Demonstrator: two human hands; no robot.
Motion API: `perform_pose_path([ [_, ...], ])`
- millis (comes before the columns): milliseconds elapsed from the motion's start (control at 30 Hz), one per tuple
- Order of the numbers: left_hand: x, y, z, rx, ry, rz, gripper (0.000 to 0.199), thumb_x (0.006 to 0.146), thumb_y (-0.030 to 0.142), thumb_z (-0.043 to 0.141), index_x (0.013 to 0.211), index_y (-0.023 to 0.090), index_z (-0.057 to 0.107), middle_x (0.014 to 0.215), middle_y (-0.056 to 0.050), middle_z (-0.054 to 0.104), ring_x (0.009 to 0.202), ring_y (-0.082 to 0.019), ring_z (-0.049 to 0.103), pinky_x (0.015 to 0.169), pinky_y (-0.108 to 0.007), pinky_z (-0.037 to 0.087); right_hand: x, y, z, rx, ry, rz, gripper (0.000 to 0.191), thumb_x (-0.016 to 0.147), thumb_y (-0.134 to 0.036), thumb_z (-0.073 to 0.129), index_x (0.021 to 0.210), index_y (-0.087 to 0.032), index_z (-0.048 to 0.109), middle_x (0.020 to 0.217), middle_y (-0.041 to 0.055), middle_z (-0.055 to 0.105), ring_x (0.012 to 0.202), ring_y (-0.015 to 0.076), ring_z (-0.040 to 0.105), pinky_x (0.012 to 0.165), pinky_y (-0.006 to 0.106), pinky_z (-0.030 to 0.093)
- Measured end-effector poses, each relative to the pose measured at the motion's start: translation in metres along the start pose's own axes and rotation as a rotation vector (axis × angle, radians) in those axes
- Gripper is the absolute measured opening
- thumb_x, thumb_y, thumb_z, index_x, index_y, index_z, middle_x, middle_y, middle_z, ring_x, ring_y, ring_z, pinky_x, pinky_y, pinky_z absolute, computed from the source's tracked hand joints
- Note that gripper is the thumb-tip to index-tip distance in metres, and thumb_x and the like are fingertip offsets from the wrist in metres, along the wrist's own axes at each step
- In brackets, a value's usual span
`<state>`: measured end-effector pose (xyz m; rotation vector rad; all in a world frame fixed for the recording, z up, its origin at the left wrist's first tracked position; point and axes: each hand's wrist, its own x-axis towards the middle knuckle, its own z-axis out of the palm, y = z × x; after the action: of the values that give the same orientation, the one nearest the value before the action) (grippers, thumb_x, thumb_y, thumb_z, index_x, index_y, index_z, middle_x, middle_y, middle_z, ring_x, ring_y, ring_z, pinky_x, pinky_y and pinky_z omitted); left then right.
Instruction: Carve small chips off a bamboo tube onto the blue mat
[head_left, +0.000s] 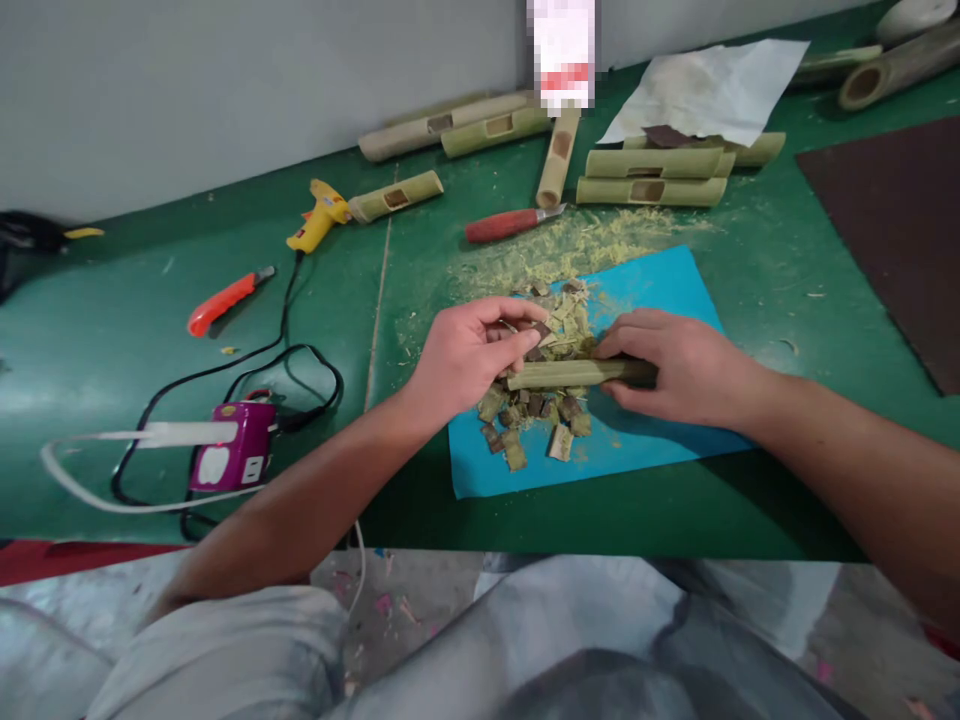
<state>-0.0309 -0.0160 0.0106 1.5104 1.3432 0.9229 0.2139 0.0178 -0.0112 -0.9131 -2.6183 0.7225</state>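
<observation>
My right hand (679, 362) grips the right end of a pale green bamboo piece (562, 374), which lies level over a pile of bamboo chips (534, 405). My left hand (463, 358) is at the bamboo's left end, thumb and forefinger pinched on a small dark chip (541, 330). Whether its other fingers touch the bamboo is hidden. Under the pile lies a bright blue sheet (660, 285), with chips and shavings scattered over its left part.
Behind lie a red-handled knife (504, 226), notched bamboo tubes (651, 191) and a white paper (705, 90). On the left are a yellow glue gun (319, 215), an orange cutter (223, 304) and a purple power adapter (234, 448) with cables. A dark brown board (900, 220) lies right.
</observation>
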Motion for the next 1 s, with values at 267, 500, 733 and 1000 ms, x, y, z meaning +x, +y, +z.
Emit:
perform_pose_path([
  [267,0.0008,0.0,0.0003,-0.125,0.062,0.063,0.01,0.086,0.024,0.063,0.092,0.018,0.057,0.067,0.001,0.065,0.05,-0.01,0.061,0.048,-0.021,0.052,0.0001,0.0002,-0.0003,-0.005,-0.004,-0.005,0.021,0.079,-0.032,0.058,0.095,-0.02,0.066,0.1,0.0092,0.067,0.095,0.0252,0.06,0.076,0.036,0.045],
  [500,-0.0018,-0.0029,0.0028,-0.007,0.184,0.146,0.011,0.091,0.028,0.06,0.098,0.02,0.058,0.059,0.006,0.06,0.041,-0.005,0.051,0.041,-0.016,0.043,0.0005,-0.0008,-0.0008,0.002,-0.003,-0.001,0.02,0.079,-0.031,0.058,0.094,-0.02,0.066,0.096,0.0086,0.066,0.093,0.0248,0.06,0.074,0.035,0.045],
  [733,0.0018,-0.0067,0.0052,-0.111,0.14,0.192,0.015,0.089,0.028,0.062,0.101,0.018,0.063,0.072,0.001,0.069,0.06,-0.011,0.067,0.057,-0.024,0.057,-0.0001,-0.0003,-0.0001,-0.006,-0.005,0.005,0.021,0.08,-0.032,0.057,0.095,-0.02,0.066,0.097,0.0087,0.066,0.094,0.0245,0.06,0.075,0.035,0.045],
  [1000,-0.0011,-0.0067,0.0055,-0.109,0.087,0.098,0.014,0.087,0.028,0.065,0.095,0.016,0.067,0.075,-0.002,0.072,0.063,-0.012,0.069,0.059,-0.024,0.058,-0.0005,0.0005,0.0003,-0.009,0.011,-0.025,0.021,0.08,-0.032,0.057,0.095,-0.021,0.066,0.098,0.0084,0.067,0.092,0.0248,0.06,0.074,0.036,0.044],
])
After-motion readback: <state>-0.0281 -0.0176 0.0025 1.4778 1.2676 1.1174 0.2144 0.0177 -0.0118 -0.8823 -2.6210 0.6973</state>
